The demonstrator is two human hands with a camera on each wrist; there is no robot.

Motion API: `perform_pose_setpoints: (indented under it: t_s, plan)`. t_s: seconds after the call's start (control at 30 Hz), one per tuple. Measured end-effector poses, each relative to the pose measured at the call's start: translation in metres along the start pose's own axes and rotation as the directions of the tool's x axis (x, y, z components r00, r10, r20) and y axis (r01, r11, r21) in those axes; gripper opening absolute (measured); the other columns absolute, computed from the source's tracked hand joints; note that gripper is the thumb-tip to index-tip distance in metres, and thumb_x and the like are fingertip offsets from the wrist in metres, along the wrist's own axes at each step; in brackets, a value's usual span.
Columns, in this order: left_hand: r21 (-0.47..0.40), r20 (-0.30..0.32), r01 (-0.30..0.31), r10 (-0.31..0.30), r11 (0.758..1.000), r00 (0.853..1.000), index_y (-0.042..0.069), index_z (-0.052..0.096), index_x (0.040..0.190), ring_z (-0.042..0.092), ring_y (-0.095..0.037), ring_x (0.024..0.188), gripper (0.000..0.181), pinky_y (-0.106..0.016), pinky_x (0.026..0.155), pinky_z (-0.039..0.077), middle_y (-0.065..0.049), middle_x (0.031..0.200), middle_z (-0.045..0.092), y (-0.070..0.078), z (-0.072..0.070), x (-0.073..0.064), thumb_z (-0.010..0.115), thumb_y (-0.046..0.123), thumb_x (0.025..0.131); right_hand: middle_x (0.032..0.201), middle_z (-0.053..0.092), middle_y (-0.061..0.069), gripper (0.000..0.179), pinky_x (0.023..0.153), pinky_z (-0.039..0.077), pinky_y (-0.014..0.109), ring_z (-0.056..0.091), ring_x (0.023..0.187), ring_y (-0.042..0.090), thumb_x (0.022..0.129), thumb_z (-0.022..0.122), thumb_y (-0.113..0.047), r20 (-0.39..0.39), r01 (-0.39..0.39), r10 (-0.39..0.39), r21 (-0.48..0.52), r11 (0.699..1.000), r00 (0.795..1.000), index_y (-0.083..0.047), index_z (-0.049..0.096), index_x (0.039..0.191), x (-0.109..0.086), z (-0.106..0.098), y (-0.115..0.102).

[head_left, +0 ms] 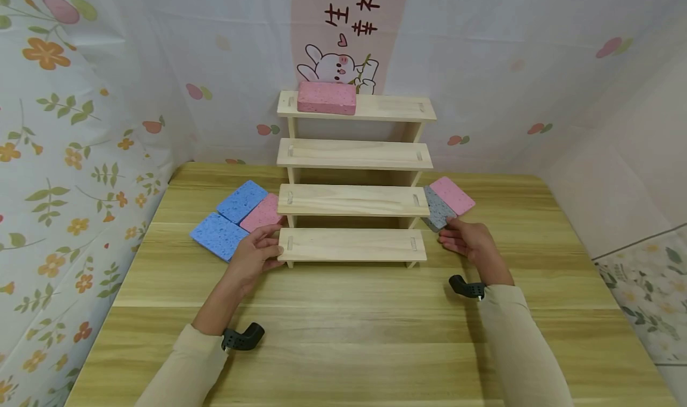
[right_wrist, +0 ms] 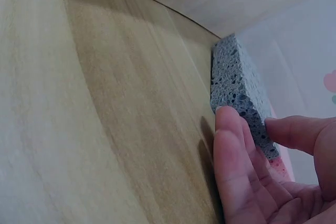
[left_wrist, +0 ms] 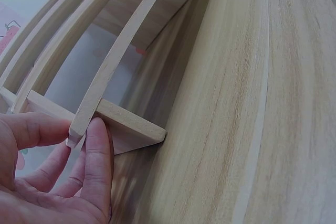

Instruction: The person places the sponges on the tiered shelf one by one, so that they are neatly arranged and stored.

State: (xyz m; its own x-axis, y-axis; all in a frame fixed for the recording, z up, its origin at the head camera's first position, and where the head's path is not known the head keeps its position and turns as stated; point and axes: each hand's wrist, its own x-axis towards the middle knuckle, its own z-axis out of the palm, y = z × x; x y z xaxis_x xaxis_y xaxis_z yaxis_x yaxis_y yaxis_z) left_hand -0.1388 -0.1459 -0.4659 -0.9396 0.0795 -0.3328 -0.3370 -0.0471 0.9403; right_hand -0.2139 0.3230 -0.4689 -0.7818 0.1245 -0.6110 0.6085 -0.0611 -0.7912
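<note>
A tiered wooden rack stands on the table with its lowest step toward me. My left hand pinches the left end of that step, thumb above and fingers beneath, as the left wrist view shows. At the rack's right side lies a grey sponge, partly hidden by the rack in the head view. My right hand has its thumb and fingertips on the near corner of the grey sponge. A pink sponge lies beside the grey one. On the top step sits a thick pink sponge.
Left of the rack lie two blue sponges and a pink sponge, close to my left hand. The wooden table backs onto a printed cloth, with a floral cloth along the left.
</note>
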Motion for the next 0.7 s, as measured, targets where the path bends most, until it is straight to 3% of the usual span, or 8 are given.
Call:
perform_pose_setpoints:
  t_s: [0.23,0.4,0.7]
  plan:
    - [0.003,0.002,0.008,-0.008,1.000,1.000,0.002,0.039,0.145,0.062,-0.012,0.084,0.057,-0.025,0.070,0.056,-0.007,0.104,0.058,-0.001,0.000,-0.001,0.057,-0.005,0.092,0.076,0.070,0.001,0.025,0.071,0.059,0.028,0.070,0.070,0.012,0.099,0.055,-0.027,-0.005,-0.001,0.000,-0.038,0.999,1.000,-0.004,0.053,0.109,0.000,0.001,0.001]
    - [0.013,0.005,0.003,-0.004,1.000,1.000,0.003,0.039,0.146,0.062,-0.013,0.085,0.056,-0.025,0.071,0.056,-0.010,0.108,0.056,0.000,0.000,-0.001,0.056,-0.003,0.092,0.077,0.070,-0.001,0.027,0.072,0.059,0.028,0.071,0.073,0.012,0.097,0.059,-0.027,-0.024,0.041,-0.042,-0.033,0.999,0.999,-0.004,0.053,0.111,-0.007,0.000,-0.002]
    - [0.009,0.006,0.005,-0.005,1.000,1.000,0.002,0.038,0.145,0.061,-0.013,0.086,0.057,-0.025,0.071,0.056,-0.008,0.104,0.056,0.001,0.000,0.000,0.056,-0.005,0.092,0.080,0.070,0.005,0.028,0.077,0.058,0.034,0.072,0.075,0.018,0.096,0.061,-0.019,-0.003,0.105,-0.105,0.100,0.989,0.994,0.000,0.048,0.113,-0.027,-0.005,-0.021]
